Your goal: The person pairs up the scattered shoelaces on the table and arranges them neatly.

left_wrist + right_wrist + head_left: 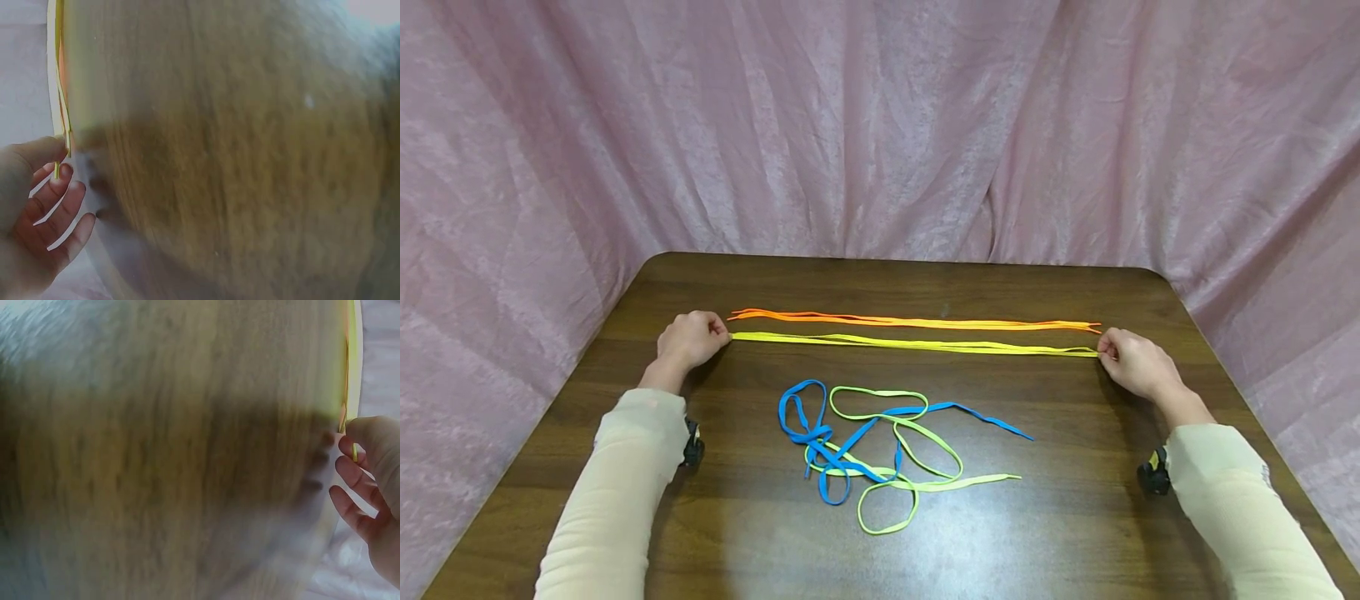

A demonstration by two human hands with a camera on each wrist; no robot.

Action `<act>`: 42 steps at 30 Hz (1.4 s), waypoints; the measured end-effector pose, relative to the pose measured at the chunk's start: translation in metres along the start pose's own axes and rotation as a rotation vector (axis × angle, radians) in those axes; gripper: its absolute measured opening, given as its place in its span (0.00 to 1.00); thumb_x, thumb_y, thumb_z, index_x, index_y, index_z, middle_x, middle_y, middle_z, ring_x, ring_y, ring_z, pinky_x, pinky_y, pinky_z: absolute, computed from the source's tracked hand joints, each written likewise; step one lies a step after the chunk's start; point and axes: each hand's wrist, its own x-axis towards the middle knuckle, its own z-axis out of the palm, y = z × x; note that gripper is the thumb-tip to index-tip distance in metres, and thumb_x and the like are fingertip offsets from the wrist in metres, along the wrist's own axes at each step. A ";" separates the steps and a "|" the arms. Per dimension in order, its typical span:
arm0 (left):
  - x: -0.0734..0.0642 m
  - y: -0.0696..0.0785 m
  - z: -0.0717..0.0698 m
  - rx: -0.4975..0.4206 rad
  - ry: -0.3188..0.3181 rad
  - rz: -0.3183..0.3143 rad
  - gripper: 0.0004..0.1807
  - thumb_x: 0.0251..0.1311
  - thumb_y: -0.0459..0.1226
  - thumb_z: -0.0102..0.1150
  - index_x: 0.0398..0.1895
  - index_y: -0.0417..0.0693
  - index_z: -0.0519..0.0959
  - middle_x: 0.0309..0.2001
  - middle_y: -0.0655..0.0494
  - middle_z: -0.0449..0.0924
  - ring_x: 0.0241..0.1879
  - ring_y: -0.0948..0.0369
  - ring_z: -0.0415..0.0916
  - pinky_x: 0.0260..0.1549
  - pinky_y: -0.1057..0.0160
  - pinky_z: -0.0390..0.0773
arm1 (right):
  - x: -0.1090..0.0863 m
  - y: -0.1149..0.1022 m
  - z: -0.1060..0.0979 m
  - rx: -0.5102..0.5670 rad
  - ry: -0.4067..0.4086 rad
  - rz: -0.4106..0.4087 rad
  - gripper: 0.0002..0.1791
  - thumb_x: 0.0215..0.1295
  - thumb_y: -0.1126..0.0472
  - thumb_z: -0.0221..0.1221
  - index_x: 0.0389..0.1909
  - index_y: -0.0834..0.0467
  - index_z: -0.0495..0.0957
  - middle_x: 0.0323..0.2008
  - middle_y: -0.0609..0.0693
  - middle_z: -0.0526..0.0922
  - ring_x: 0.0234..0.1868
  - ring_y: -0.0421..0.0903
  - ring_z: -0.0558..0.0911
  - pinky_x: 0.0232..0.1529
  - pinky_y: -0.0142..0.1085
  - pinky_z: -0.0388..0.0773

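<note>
A yellow shoelace (910, 343), laid in several near-parallel strands, stretches across the table between both hands. My left hand (694, 337) pinches its left end between thumb and forefinger; in the left wrist view a short yellow tip (57, 170) pokes out below the thumb, the other fingers spread loosely. At the far end my right hand (1138, 362) pinches the lace the same way, with a tip (355, 452) showing past the fingers. Just behind lies an orange shoelace (910, 322), also straightened into several strands.
Nearer the front, a blue shoelace (857, 435) and a lime-green shoelace (955, 454) lie looped over each other in a loose tangle. The brown wooden table (1037, 542) has rounded back corners, and a pink curtain (880, 125) hangs behind it.
</note>
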 end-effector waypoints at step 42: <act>0.007 0.001 0.006 -0.041 0.002 -0.033 0.09 0.55 0.44 0.58 0.30 0.48 0.78 0.31 0.51 0.76 0.31 0.51 0.72 0.23 0.58 0.66 | 0.007 -0.007 0.009 -0.018 0.041 -0.013 0.04 0.52 0.66 0.59 0.30 0.58 0.75 0.28 0.53 0.74 0.30 0.52 0.74 0.28 0.48 0.70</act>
